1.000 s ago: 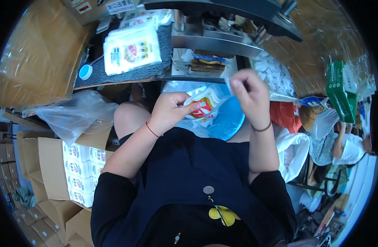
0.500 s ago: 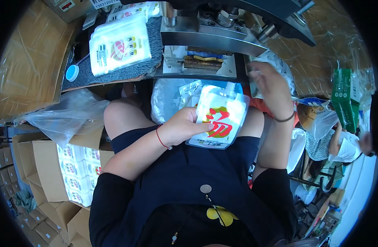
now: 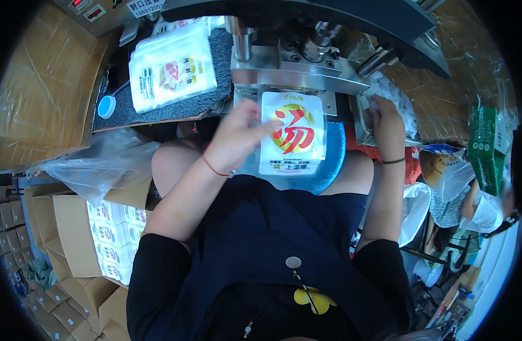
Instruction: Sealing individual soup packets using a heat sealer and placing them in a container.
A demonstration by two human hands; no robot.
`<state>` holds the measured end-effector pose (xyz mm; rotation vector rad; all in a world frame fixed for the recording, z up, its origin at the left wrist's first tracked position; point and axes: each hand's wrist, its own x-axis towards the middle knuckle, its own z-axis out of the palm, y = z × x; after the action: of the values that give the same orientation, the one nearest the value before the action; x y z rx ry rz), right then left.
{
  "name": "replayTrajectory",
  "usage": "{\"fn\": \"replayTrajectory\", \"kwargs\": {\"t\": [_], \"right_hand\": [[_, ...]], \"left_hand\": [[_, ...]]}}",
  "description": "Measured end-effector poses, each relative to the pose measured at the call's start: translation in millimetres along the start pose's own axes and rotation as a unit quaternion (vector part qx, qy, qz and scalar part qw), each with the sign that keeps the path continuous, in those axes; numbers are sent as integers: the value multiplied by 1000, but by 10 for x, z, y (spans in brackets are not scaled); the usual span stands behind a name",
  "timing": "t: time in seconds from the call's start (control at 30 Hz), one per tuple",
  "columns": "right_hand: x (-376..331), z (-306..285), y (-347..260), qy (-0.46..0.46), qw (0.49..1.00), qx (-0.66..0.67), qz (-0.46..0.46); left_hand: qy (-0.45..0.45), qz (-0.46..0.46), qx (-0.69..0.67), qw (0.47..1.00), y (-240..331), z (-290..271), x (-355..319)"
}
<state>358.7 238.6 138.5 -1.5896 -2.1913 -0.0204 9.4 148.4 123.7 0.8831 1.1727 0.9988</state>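
A white pouch [image 3: 293,159] with a big red character on a yellow-green circle hangs upright over my lap, its upper end at the metal press [image 3: 298,74], where its top is partly hidden. My left hand [image 3: 238,131] is blurred at the pouch's left side. Its thumb overlaps the printed front, while the other fingers are apart from it. My right hand [image 3: 388,125] is at a clear tray [image 3: 361,116] beside the press, next to a heap of small white pieces [image 3: 393,91]. Its fingers are bent together; what they pinch is too hidden to name.
Stacked white pouches [image 3: 173,74] lie on a grey cloth mat [image 3: 218,57] at the left, beside a blue-lidded round jar [image 3: 106,106]. A blue tub [image 3: 335,162] stands between my knees. Cardboard boxes [image 3: 73,233] are at the left; a green box [image 3: 484,148] and a person's arm [image 3: 470,199] are at the right.
The pouch has moved forward and upright, from my left hand's grip to the press. My left hand has come off its face to the side. My right hand has come down to the tray.
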Motion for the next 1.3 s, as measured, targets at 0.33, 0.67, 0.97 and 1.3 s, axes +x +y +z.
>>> {"fn": "replayTrajectory", "kwargs": {"t": [0.33, 0.67, 0.97, 1.3], "right_hand": [[-289, -395, -277, 147, 967, 202, 50], [-75, -394, -1541, -87, 877, 464, -85], [56, -626, -1262, -244, 894, 335, -171], [41, -465, -1036, -244, 896, 298, -221]], "left_hand": [[128, 325, 630, 693, 28, -870, -369], [17, 143, 209, 967, -24, -65, -556], [-195, -70, -48, 977, -77, 406, -618], [-232, -162, -175, 943, -158, 584, -548]]}}
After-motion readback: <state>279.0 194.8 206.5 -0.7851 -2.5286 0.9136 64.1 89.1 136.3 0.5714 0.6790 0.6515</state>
